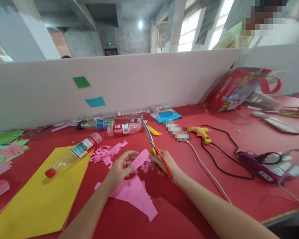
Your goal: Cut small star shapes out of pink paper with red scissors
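A pink paper strip [140, 159] is held just above the tabletop [169, 222], pinched between the thumb and fingers of the left hand [121, 167]. At 3 o'clock from it, orange-handled scissors [149, 133] are held in the closed grip of the right hand [164, 162], with the blades directed toward 11 o'clock. The strip's far end is placed close beside the blades; whether it is touched by them cannot be told.

The cutting is judged to be partway along. A heap of small, jagged pink pieces [106, 153] is seen at 10 o'clock from the left hand, and more pink bits [146, 166] are gathered between the 2 hands. At 5 o'clock, a larger pink sheet [136, 194] with a notched edge is left uncut across its middle, as is much of the strip.

At 9 o'clock, a yellow sheet [40, 205] is partly covered by 1 lying bottle [73, 154]; at 2 o'clock from the right hand, a yellow glue gun [201, 133] is laid down.
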`<control>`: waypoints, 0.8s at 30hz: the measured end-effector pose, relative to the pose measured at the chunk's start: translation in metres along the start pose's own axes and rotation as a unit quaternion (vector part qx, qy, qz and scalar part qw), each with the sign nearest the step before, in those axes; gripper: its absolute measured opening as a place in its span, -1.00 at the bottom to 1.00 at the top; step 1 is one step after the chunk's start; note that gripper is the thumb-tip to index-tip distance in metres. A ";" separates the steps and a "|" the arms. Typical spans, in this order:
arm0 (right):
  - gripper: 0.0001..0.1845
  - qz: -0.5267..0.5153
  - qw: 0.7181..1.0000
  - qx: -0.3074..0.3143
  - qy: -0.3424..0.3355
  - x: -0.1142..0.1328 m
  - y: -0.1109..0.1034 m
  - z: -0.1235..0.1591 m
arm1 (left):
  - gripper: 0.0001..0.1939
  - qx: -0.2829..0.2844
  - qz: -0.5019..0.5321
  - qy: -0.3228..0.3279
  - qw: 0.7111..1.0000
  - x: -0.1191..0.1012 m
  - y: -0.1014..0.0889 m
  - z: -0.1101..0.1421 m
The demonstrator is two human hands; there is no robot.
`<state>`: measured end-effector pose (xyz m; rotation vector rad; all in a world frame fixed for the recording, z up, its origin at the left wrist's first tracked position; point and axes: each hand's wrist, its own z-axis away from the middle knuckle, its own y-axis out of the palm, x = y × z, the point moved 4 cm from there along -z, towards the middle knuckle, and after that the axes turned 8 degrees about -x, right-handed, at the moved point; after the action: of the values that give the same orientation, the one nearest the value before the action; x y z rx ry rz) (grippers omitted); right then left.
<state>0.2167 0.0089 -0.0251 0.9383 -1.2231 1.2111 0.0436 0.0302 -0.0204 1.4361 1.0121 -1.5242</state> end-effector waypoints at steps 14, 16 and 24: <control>-0.76 -0.009 0.999 0.017 -0.029 0.015 0.014 -0.003 | -0.63 -0.096 0.130 -0.030 0.986 -0.003 -0.012 0.000; -0.72 -0.023 0.999 0.001 -0.032 0.011 0.015 0.000 | -0.63 -0.088 0.196 -0.044 0.976 -0.001 -0.006 0.003; -0.69 -0.058 0.998 0.024 -0.024 0.003 0.024 0.015 | -0.70 -0.013 0.100 -0.042 0.994 0.011 0.025 0.012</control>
<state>0.1901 -0.0011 -0.0227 1.0638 -1.1648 1.1360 0.0618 0.0100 -0.0320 1.3990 0.8100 -1.4077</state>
